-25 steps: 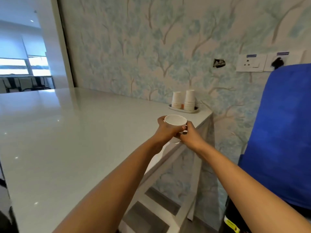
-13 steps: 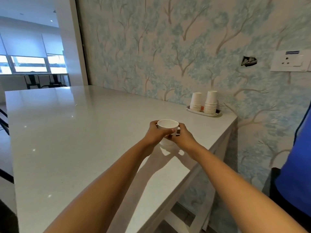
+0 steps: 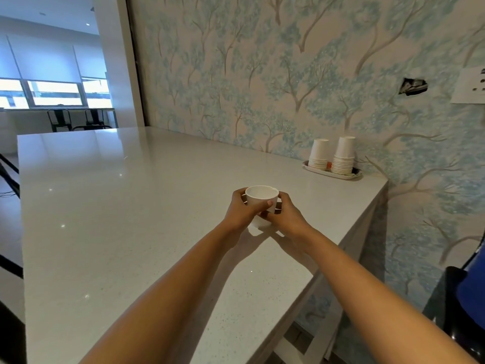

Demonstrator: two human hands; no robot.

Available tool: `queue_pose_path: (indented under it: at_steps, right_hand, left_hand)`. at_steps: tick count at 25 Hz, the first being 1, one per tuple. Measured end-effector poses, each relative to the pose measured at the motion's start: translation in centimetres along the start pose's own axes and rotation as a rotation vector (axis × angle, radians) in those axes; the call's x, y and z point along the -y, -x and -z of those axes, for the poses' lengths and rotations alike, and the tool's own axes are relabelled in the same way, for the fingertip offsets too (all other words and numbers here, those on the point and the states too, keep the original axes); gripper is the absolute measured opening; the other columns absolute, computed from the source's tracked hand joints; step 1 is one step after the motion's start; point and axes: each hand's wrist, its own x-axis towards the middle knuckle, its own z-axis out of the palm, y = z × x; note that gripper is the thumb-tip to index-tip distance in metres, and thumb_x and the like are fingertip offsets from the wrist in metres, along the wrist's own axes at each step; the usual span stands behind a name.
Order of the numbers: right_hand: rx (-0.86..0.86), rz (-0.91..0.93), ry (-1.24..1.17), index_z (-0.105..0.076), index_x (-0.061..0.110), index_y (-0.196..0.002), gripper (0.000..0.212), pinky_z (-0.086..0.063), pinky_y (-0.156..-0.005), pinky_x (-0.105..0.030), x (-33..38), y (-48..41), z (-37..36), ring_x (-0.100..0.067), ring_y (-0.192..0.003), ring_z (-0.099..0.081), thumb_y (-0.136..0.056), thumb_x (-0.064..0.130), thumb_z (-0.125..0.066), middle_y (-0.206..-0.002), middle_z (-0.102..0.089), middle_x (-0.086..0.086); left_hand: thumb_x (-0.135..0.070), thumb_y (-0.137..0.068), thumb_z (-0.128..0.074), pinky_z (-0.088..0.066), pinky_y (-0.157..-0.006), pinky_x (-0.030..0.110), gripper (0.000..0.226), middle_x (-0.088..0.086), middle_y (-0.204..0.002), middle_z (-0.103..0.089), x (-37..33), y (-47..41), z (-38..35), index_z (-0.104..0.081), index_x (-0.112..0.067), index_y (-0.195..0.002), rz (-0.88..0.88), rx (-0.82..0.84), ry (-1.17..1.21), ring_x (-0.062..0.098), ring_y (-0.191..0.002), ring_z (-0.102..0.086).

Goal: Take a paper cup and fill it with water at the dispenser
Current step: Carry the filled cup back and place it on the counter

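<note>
now both hands clasp the paper cup (image 3: pixel 261 197).

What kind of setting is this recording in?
Probably an office pantry or break area: stacked paper cups on a tray on a long white counter, tree-patterned wallpaper, and black chairs by windows beyond. Both hands hold one paper cup.

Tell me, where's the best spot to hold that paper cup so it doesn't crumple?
Probably around the side wall just under the rolled rim, coming in from the sides. The paper cup stands upright with its mouth open, and the left hand and right hand already wrap its wall that way.
</note>
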Motion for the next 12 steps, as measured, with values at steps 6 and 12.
queue_pose_path:
  at_steps: [6, 12]
  right_hand:
    - [-0.051, 0.005, 0.045, -0.028, 0.015, -0.139, 0.063, -0.048, -0.053, -0.005, 0.1, 0.3, -0.4, -0.013, -0.093, -0.053, -0.086, 0.016, -0.063, -0.131, -0.047, -0.008]
    - [-0.089, 0.007, 0.13, -0.031, 0.012, -0.138, 0.059, -0.043, -0.095, -0.034, -0.5, 0.8, -0.6, -0.028, -0.125, -0.046, -0.088, 0.02, -0.06, -0.143, -0.043, -0.01]
  left_hand:
    - [-0.032, -0.076, -0.072, -0.04, -0.087, 0.029, 0.075, 0.008, -0.141, -0.043, 0.1, 0.6, 0.0, -0.032, -0.017, -0.137, -0.002, -0.028, -0.027, 0.018, -0.112, -0.045]
    - [-0.025, -0.087, -0.061, -0.039, -0.098, 0.037, 0.061, 0.01, -0.144, -0.041, 0.0, 1.9, 0.0, -0.031, -0.013, -0.139, -0.006, -0.026, -0.07, 0.027, -0.126, -0.044]
